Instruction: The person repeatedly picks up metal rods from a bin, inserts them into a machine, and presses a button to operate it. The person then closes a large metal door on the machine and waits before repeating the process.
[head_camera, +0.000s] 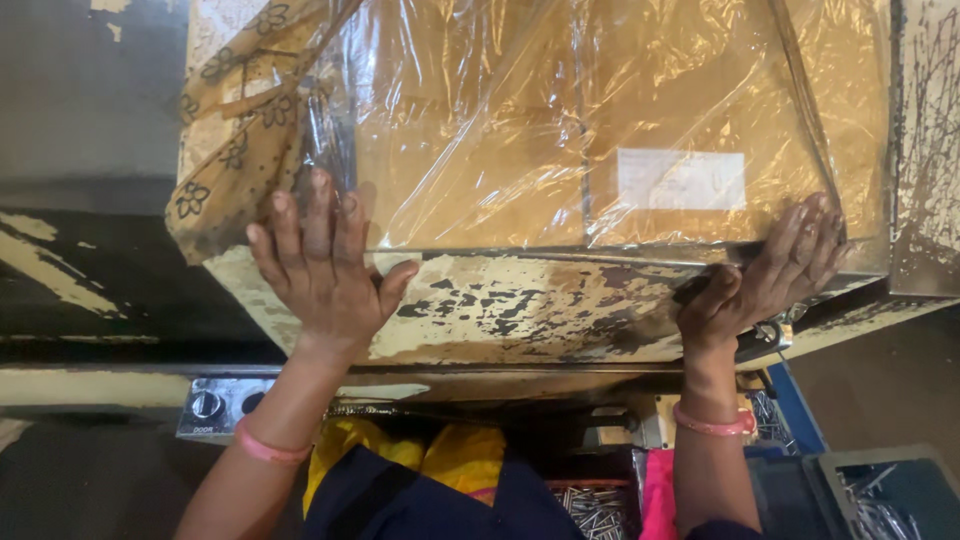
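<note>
A large flat cardboard box (560, 130), wrapped in clear plastic film (470, 90), lay on a worn cream-painted metal table (520, 310) with much of its paint chipped away. All positions below are given relative to the box.

The left hand (325, 265) lay flat at the box's near left corner, fingers spread and extended, fingertips resting on the film and the palm on the table just in front of the box edge. It gripped nothing.

The right hand (765, 275) was at the box's near right corner, fingers together and laid over the film at the edge, thumb tucked below against the table edge. Whether it pinched the film could not be determined.

A white label (682, 180) sat on the box top under the film, toward the right hand. A tan cloth with black flower outlines (235, 120) hung beside the box's left side. Below the near edge of the box, under the table, a control panel with a round knob (210, 405) was visible, and trays of metal nails (595, 510) stood lower right. Each wrist wore a pink band (712, 424).
</note>
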